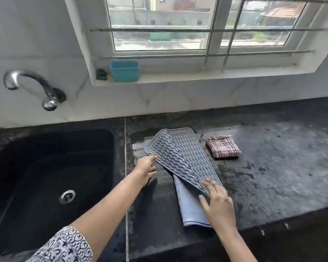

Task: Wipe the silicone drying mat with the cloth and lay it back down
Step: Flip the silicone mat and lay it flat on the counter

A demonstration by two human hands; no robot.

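Lying folded over itself near the dark desk's (273, 167) front edge, beside the sink (45, 167), the silicone drying mat (184, 157) has the left hand (146, 167) pinching its left edge, the right hand (218, 205) spread wide on its near end, and the checked cloth (223, 146) apart behind.

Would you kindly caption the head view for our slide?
Both hands fold the grey drying mat beside the checked cloth.

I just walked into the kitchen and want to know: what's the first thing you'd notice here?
The grey wavy mat, folded over itself on the dark counter, with the left hand at one edge and the right hand at its near end. A checked cloth lies just right of it.
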